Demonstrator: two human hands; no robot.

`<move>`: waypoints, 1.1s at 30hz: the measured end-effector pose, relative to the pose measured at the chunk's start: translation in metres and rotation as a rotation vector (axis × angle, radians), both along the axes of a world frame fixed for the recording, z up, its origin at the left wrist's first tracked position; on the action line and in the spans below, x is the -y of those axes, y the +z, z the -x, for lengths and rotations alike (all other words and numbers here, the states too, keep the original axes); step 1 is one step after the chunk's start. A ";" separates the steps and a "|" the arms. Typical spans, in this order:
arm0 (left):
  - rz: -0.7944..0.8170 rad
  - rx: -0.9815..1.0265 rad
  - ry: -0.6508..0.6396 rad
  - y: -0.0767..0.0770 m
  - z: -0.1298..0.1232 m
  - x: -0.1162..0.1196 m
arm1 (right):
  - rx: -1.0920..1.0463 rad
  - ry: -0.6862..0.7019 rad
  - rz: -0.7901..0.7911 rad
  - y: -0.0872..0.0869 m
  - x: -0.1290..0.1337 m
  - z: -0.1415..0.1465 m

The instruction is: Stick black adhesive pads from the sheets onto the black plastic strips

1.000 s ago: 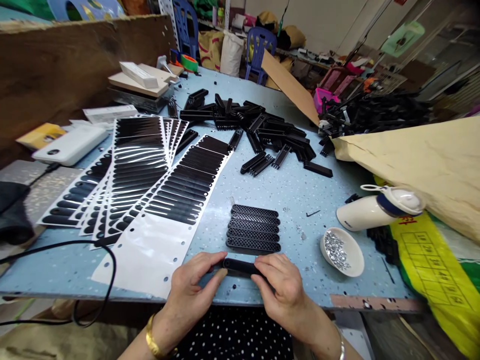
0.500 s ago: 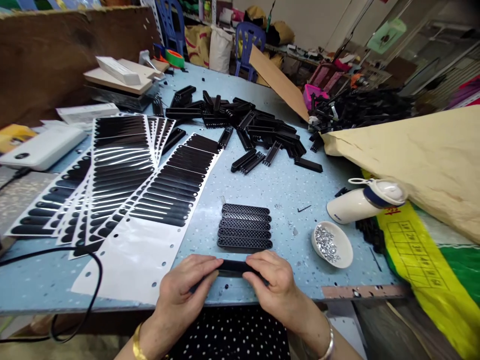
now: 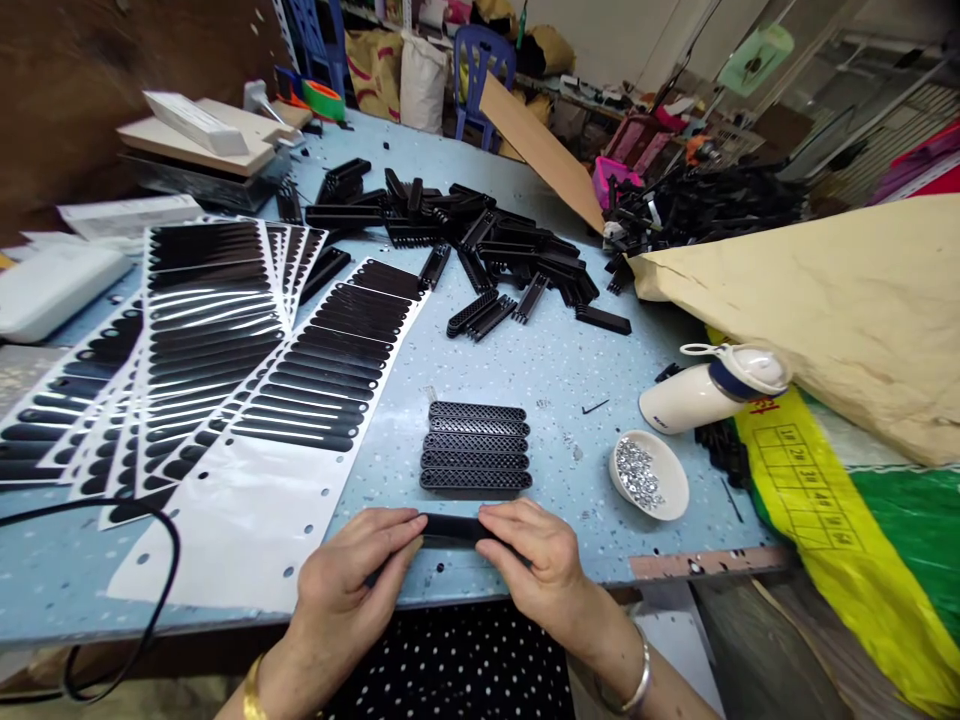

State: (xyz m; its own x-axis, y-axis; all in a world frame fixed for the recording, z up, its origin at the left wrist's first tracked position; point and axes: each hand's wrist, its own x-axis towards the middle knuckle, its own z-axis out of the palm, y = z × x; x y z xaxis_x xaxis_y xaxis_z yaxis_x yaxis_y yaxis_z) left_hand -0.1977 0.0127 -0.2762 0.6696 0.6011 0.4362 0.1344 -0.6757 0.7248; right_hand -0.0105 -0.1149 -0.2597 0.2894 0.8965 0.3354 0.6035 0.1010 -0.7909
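Observation:
Near the table's front edge, my left hand (image 3: 358, 570) and my right hand (image 3: 531, 560) pinch the two ends of a flat black strip-like piece (image 3: 452, 528). Only its middle shows between my fingers; its ends are covered. Just beyond it lie several black perforated bars (image 3: 475, 448), side by side in a neat block. To the left, sheets of black rounded strips (image 3: 311, 370) fan out over one another, and the front part of the nearest sheet is bare white backing (image 3: 247, 520).
Several black bars (image 3: 487, 240) lie heaped at the back. On the right stand a white bowl of small metal parts (image 3: 639, 475) and a white bottle (image 3: 697, 395), which lies tilted. An L-shaped key (image 3: 596, 407) rests mid-table. A black cable (image 3: 174, 565) loops at the left edge.
The whole view has shifted slightly, so things on the table appear further left and a little higher. Both hands keep their grip on the black strip-like piece.

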 end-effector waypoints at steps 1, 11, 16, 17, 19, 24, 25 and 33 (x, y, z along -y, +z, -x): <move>-0.002 0.000 -0.001 0.000 0.000 0.000 | -0.005 -0.003 -0.003 -0.001 0.000 0.000; 0.000 -0.012 0.006 0.000 -0.001 -0.001 | -0.077 0.013 0.024 -0.003 -0.001 -0.004; -0.010 -0.028 0.017 0.001 -0.002 -0.002 | -0.156 -0.032 0.053 -0.010 0.003 -0.009; -0.008 -0.032 0.018 0.002 -0.002 -0.002 | -0.170 -0.053 0.065 -0.010 0.005 -0.011; -0.007 -0.031 0.018 0.003 -0.002 -0.002 | -0.169 -0.096 0.074 -0.009 0.012 -0.015; -0.011 -0.026 0.011 0.001 0.001 -0.004 | -0.105 -0.244 0.087 -0.001 0.034 -0.025; -0.006 -0.023 0.007 0.000 0.001 -0.005 | -0.110 -0.275 0.098 0.000 0.036 -0.026; 0.001 0.009 -0.005 -0.004 0.000 -0.002 | -0.067 -0.358 0.049 -0.011 0.026 -0.012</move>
